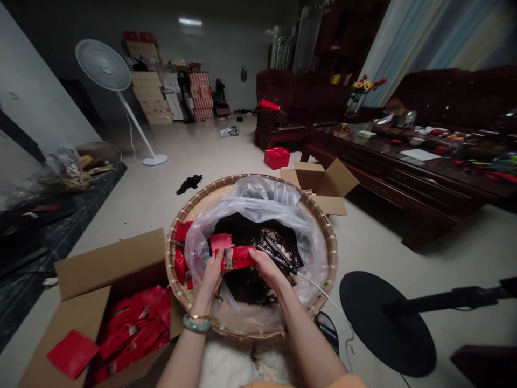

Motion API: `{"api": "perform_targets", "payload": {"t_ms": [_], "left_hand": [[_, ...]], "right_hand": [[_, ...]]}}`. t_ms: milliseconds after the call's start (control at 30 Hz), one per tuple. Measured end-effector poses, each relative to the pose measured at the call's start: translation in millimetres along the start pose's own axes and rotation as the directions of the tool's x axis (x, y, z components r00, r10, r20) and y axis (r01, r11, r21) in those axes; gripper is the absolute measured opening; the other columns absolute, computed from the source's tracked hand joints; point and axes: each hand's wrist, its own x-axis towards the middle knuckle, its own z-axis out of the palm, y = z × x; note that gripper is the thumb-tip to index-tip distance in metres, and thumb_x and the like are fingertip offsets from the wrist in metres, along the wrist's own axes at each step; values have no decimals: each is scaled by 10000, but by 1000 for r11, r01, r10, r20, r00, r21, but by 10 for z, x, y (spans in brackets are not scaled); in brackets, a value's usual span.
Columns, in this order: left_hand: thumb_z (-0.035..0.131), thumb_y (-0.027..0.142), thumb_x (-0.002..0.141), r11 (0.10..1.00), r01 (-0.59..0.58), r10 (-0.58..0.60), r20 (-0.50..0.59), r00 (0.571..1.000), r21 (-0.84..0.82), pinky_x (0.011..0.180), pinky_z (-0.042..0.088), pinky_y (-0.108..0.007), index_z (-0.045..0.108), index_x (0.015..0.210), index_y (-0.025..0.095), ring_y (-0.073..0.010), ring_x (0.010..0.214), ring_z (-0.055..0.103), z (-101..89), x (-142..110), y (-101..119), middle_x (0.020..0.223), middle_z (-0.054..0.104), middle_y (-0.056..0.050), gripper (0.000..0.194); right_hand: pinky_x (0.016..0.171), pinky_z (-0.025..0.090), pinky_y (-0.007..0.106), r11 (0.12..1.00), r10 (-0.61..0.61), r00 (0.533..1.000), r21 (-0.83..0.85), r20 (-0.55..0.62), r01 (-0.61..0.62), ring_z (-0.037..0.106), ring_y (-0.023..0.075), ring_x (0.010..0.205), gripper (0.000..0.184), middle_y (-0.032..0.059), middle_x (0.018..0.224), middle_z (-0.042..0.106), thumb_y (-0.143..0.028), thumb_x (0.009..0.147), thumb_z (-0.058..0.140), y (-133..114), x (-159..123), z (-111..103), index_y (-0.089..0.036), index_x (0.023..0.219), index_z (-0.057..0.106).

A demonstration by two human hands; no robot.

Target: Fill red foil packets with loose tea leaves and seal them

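Note:
My left hand and my right hand both pinch a small red packet over a round woven basket tray. The tray carries a clear plastic bag with a heap of dark loose tea leaves inside. A thin black corded tool lies against my right hand, over the leaves. More red packets rest at the tray's left edge. My left wrist wears a green bangle and a thin gold bracelet.
An open cardboard box at lower left holds several filled red packets. Another open box stands beyond the tray. A black round stand base lies at the right, a long dark wooden table beyond, a white floor fan at the back left.

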Motion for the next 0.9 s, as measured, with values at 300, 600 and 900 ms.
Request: {"api": "perform_targets", "payload": {"t_ms": [300, 600, 900], "left_hand": [[745, 333, 638, 113, -573, 557, 426, 713, 812, 1063, 239, -512, 419, 1345, 228, -339, 1350, 245, 69, -204, 211, 1405, 421, -131, 786], [684, 195, 656, 135, -413, 517, 291, 805, 901, 920, 381, -444, 534, 1224, 227, -305, 1135, 476, 24, -160, 178, 1229, 589, -98, 588], [675, 311, 656, 485, -340, 632, -54, 773, 806, 903, 450, -375, 576, 1160, 150, -260, 997, 580, -109, -36, 137, 1083, 632, -123, 538]], "right_hand": [[891, 420, 378, 975, -30, 999, -223, -36, 21, 612, 194, 815, 530, 33, 816, 698, -645, 724, 535, -35, 10, 1, -164, 875, 699], [873, 435, 378, 974, -108, 993, -204, -39, 98, 609, 216, 956, 515, 78, 949, 682, -595, 826, 418, -164, -32, -10, -176, 1012, 653], [811, 456, 438, 11, 87, 984, -987, -157, -159, 552, 352, 1035, 1023, 217, 1271, 457, -249, 474, 836, 93, -522, 25, -213, 1377, 358]]}}
